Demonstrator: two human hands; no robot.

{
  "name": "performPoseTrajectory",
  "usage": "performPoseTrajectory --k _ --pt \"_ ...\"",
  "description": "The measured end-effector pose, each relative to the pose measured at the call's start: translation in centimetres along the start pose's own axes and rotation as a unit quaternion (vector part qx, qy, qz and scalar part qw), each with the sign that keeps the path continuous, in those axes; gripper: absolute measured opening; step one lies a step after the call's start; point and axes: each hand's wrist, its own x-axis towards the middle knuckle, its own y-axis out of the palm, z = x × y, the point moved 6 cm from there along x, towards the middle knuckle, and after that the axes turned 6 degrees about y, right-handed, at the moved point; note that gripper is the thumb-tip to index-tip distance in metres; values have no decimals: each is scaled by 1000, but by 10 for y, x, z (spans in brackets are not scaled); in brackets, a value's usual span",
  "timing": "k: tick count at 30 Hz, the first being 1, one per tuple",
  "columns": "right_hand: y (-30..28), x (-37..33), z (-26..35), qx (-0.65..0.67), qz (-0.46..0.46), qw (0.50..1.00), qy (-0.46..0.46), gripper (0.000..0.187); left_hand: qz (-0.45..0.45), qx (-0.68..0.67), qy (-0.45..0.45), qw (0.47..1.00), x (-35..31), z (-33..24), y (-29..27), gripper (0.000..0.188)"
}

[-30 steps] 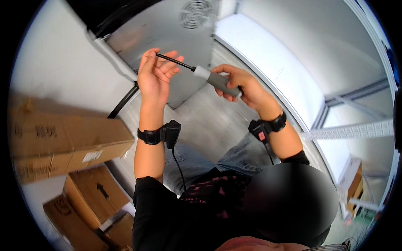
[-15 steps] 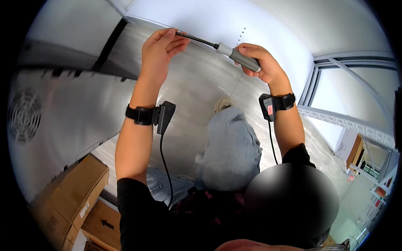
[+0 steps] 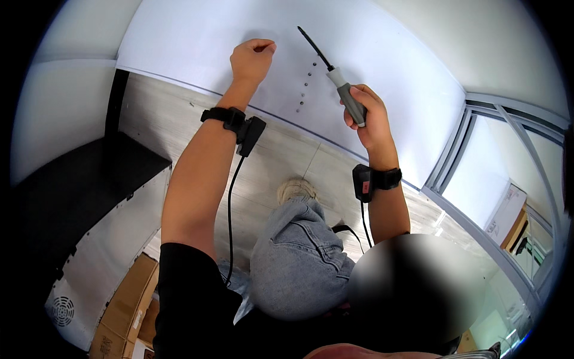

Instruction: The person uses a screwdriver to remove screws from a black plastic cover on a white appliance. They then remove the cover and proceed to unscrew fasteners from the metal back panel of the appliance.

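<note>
My right hand (image 3: 372,113) is wrapped round the grey handle of a screwdriver (image 3: 351,103). Its dark shaft points up and to the left, with the tip free above a white tabletop (image 3: 191,45). Over the same top, left of the screwdriver, my left hand (image 3: 250,61) is closed with thumb and fingertips pressed together; whatever is in the pinch, if anything, is too small to make out. Between the two hands, several small dark screws (image 3: 306,84) lie in a loose row on the white surface.
A metal-framed glass panel (image 3: 454,152) borders the right side. At the lower left are a cardboard box (image 3: 122,305), a grey metal panel (image 3: 113,239) with a round vent, and a black surface (image 3: 89,179). My knee (image 3: 296,257) is bent below the table edge.
My left hand has left the screwdriver's shaft and moved down over the table, still closed. The screwdriver has swung more upright in my right hand, and the view has shifted to show more tabletop.
</note>
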Motion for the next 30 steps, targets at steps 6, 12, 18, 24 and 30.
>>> performPoseTrajectory --k 6,12,18,24,30 --pt "-30 20 -10 48 -46 998 21 24 5 139 114 984 29 -5 32 14" --pt "-31 24 -19 86 -33 996 19 24 -49 160 150 974 36 -4 37 10" --pt "-11 21 -15 69 -21 997 28 21 -20 99 89 991 30 1 27 18" --pt "41 1 -8 23 67 997 6 21 45 -2 24 999 -12 12 -32 22" --pt "165 -35 -23 -159 223 961 31 23 17 -328 -5 944 -96 19 -159 31"
